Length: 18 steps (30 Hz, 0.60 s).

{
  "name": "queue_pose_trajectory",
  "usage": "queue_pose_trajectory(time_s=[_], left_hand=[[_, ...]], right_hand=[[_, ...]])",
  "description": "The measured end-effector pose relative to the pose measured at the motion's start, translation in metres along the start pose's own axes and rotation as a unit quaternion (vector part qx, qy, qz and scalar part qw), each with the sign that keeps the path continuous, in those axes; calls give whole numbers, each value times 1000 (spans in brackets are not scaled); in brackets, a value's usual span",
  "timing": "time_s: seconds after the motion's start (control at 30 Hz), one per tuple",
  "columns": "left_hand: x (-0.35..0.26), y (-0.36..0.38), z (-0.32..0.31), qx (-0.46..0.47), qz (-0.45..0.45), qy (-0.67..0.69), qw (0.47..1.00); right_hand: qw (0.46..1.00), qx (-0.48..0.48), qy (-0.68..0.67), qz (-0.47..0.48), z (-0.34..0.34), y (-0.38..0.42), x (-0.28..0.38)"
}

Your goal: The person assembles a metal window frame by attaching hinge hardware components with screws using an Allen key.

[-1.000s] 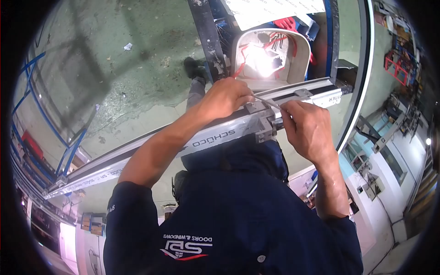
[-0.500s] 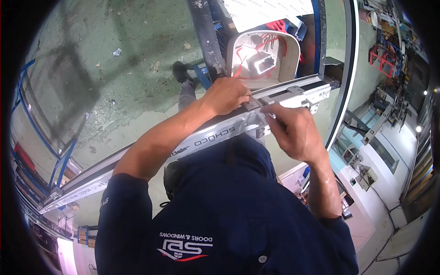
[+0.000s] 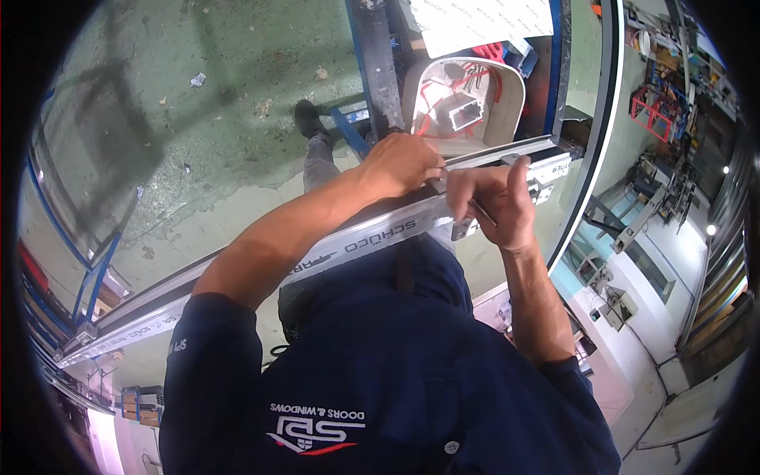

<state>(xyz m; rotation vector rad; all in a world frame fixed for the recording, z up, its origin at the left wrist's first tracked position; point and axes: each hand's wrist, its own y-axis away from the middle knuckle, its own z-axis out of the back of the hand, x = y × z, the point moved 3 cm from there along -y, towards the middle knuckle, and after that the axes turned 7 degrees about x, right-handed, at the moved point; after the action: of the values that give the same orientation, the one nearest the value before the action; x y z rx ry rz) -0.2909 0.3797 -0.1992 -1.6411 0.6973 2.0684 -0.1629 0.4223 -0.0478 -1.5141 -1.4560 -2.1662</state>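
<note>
A long aluminium profile (image 3: 348, 249) with printed protective film runs across in front of my body. My left hand (image 3: 402, 165) is closed on its upper side, fingertips pinched at a small grey metal piece (image 3: 438, 184). Just to the right, my right hand (image 3: 497, 202) has its fingers curled down over the profile and its thumb raised. A thin metal rod (image 3: 484, 214), perhaps a hex key, shows between its fingers and palm; its tip is hidden. Below that hand, part of a metal fitting (image 3: 465, 229) sticks out from the profile.
Behind the profile sits a pale open bin (image 3: 507, 119) with red strapping and a cut profile piece (image 3: 463, 113). Printed sheet (image 3: 483, 20) lies beyond it. A tall frame bar (image 3: 606, 119) stands at the right. A blue stand (image 3: 103, 269) is at the left.
My right hand has turned, its thumb now pointing up and its fingers curled over the profile. My left hand stays at nearly the same spot. The view has shifted slightly.
</note>
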Motion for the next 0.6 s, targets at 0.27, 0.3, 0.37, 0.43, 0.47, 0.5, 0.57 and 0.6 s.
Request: queue_pose_trajectory(time_s=[0.27, 0.3, 0.37, 0.43, 0.47, 0.5, 0.57, 0.6], left_hand=[[2, 0, 1, 4, 2, 5, 1000], [1, 1, 2, 0, -3, 8, 1000], [0, 1, 2, -6, -14, 15, 1000], [1, 1, 1, 2, -17, 7, 1000], [1, -1, 3, 4, -19, 0, 1000], [2, -1, 4, -4, -22, 1, 1000], [3, 2, 0, -19, -27, 6, 999], [2, 3, 0, -17, -33, 14, 999]], right_hand=[[998, 36, -37, 21, -8, -5, 1], [998, 37, -44, 38, -10, -5, 1], [991, 17, -111, 75, -13, -5, -4], [993, -4, -106, 56, -9, -1, -7], [992, -38, -119, 2, -1, 5, -10], [995, -79, -5, 55, 0, 2, -4], [968, -108, 205, 100, 0, 0, 14], [943, -101, 302, 98, 3, 2, 24]])
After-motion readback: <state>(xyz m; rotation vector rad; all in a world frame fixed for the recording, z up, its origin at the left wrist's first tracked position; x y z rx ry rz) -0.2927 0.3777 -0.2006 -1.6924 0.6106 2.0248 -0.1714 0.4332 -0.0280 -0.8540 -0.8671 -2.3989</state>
